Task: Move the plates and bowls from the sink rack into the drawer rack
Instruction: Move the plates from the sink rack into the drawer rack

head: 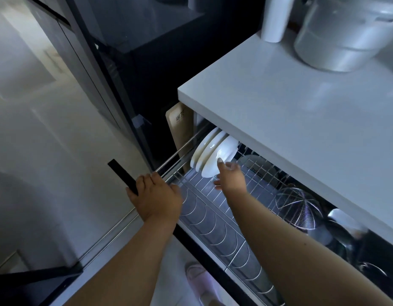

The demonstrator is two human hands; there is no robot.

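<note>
The drawer rack (215, 219) is pulled out below the white counter, its wire slots running toward me. Three white plates (209, 151) stand on edge at its far left end, leaning together. My right hand (232, 176) reaches into the rack with straight fingers, its fingertips touching the lower rim of the nearest plate. My left hand (156, 198) grips the top edge of the drawer front next to its black handle (122, 175). The sink rack is out of view.
The white counter (290, 111) overhangs the drawer and carries a metal pot (345, 34) and a white bottle (276, 17). A wire strainer (298, 207) and metal bowls (343, 230) fill the rack's right side. A cutting board (179, 127) stands left of the drawer. My slippered foot (200, 281) shows below.
</note>
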